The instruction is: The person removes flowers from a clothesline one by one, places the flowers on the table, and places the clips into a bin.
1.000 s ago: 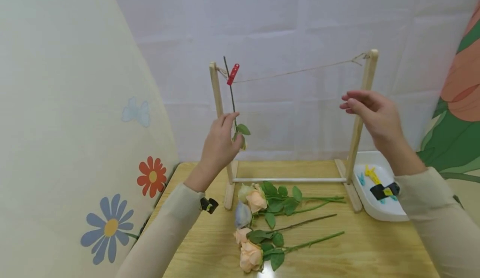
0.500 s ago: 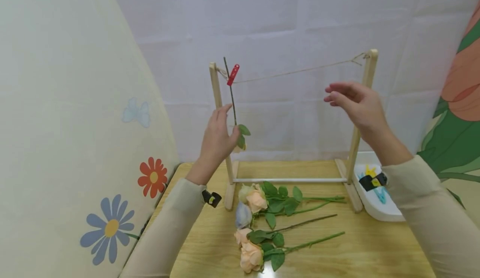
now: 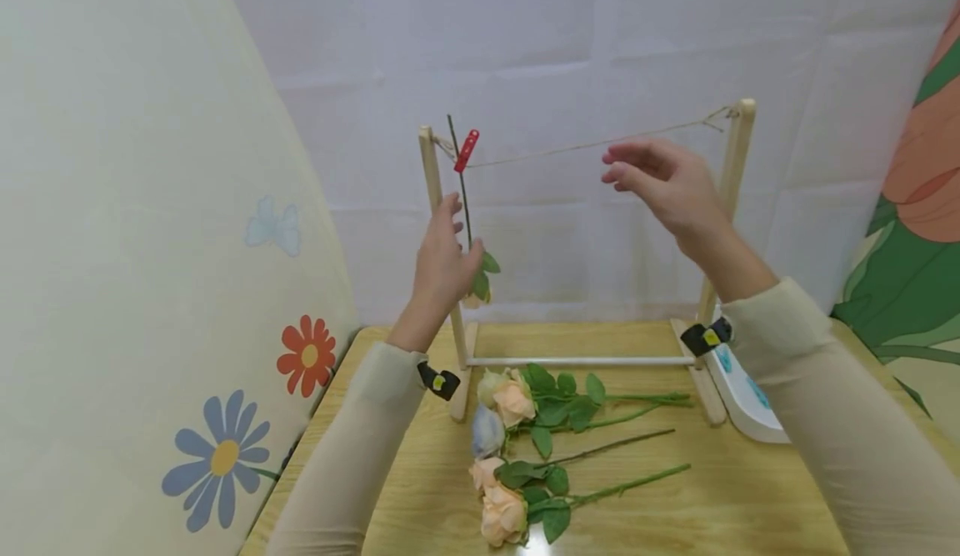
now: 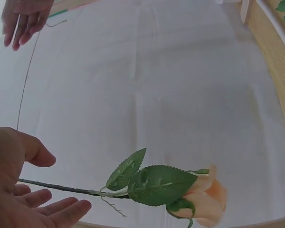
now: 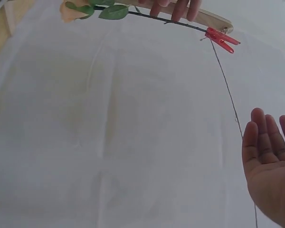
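Note:
A peach rose hangs head down by its dark stem, which a red clothespin clips to the string near the left post. My left hand is beside this stem, thumb and fingers spread apart; whether a finger touches the stem I cannot tell. In the left wrist view, the stem passes close by the fingers. My right hand hovers just below the string's right half, fingers loosely bent, holding nothing. Its palm shows in the right wrist view, with the string passing behind it.
Wooden posts carry the string, joined low down by a white bar. Several roses lie on the table in front. A white tray with blue clothespins stands at the right, partly behind my right sleeve.
My right hand has moved left and up, away from the tray side toward the string. The left hand has risen slightly along the stem and spread its fingers. The clipped rose hangs nearly unmoved.

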The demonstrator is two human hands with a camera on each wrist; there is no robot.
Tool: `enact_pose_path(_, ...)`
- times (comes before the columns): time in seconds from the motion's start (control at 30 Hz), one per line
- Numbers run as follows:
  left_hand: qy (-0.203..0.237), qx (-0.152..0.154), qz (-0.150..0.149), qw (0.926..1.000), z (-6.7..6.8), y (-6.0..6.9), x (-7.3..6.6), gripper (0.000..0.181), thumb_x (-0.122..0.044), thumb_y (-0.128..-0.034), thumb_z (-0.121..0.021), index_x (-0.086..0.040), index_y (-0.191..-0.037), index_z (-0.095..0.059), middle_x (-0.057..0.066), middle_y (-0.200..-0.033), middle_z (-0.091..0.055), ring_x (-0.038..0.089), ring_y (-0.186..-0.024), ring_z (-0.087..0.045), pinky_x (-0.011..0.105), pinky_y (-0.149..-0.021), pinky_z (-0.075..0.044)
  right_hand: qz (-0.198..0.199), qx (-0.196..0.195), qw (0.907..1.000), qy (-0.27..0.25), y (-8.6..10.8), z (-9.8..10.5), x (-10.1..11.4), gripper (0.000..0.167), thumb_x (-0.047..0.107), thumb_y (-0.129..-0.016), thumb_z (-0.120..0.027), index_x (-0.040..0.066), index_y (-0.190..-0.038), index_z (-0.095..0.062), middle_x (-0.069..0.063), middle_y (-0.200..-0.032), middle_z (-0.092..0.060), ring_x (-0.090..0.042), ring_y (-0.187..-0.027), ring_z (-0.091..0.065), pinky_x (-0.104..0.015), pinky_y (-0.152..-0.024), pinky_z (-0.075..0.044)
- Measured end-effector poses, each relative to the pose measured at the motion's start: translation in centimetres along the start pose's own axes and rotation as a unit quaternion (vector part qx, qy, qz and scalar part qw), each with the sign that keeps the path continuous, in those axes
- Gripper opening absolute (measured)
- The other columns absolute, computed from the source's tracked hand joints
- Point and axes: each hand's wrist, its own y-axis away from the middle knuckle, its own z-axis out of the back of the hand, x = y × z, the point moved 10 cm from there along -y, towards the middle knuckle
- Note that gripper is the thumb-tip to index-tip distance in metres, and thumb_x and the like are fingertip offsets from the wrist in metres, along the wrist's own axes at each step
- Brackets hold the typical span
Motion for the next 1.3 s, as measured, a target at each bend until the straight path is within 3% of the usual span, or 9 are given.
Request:
enact_pose_path(0.17,0.03,0.006,0.03,0.9991,-0.5,-0.7,0.3,0.071,-0.002,-0.0935,-0.06,-0.005,-0.157,-0.029,0.017,-0.15,-0.048,0.035,-0.127,-0.057,0.043,-0.1,-0.054,-0.005,0.013,0.9998,0.017,-1.3,-1.6,0.3,0.027,0.009,-0.097,-0.068,-0.003,-0.122,-0.067,-0.003,-0.111,-0.071,-0.014,-0.097,-0.068,-0.022,-0.086,-0.056)
enact_pose_path(0.33,0.06,-0.011,0.035,0.9976,-0.5,-1.1,0.4,0.065,0.002,-0.0929,-0.058,-0.003,-0.153,-0.035,0.018,-0.137,-0.054,0.031,-0.118,-0.061,0.04,-0.097,-0.055,-0.035,0.028,0.9981,0.043,-2.6,-3.2,0.3,0.03,0.015,-0.096,-0.07,0.001,-0.123,-0.067,-0.006,-0.117,-0.07,-0.018,-0.103,-0.066,-0.028,-0.093,-0.055)
enact_pose_path(0.6,0.106,-0.038,0.013,0.9935,-0.8,-1.2,-0.2,0.056,0.007,-0.0925,-0.059,0.0,-0.146,-0.043,0.019,-0.126,-0.059,0.03,-0.105,-0.066,0.04,-0.086,-0.058,-0.047,0.043,0.9979,-0.013,-5.1,-6.1,1.1,0.034,0.012,-0.099,-0.066,-0.002,-0.13,-0.062,-0.012,-0.122,-0.067,-0.022,-0.106,-0.066,-0.034,-0.097,-0.055)
enact_pose_path(0.93,0.092,-0.062,-0.008,0.9938,-0.3,-0.9,-0.7,0.05,0.01,-0.0913,-0.059,0.001,-0.14,-0.05,0.018,-0.12,-0.063,0.031,-0.099,-0.067,0.04,-0.086,-0.057,-0.065,0.046,0.9959,-0.044,-6.8,-8.6,1.2,0.038,0.008,-0.098,-0.067,0.0,-0.134,-0.06,-0.015,-0.13,-0.064,-0.023,-0.111,-0.065,-0.035,-0.099,-0.054)
enact_pose_path(1.3,0.097,-0.074,-0.03,0.992,-0.2,-0.6,-1.1,0.049,0.011,-0.0876,-0.059,0.002,-0.136,-0.052,0.018,-0.114,-0.065,0.033,-0.093,-0.068,0.042,-0.083,-0.058,-0.083,0.053,0.9951,-0.012,-7.6,-11.1,0.4,0.04,0.009,-0.097,-0.068,0.0,-0.135,-0.06,-0.015,-0.131,-0.064,-0.023,-0.113,-0.065,-0.029,-0.096,-0.055)
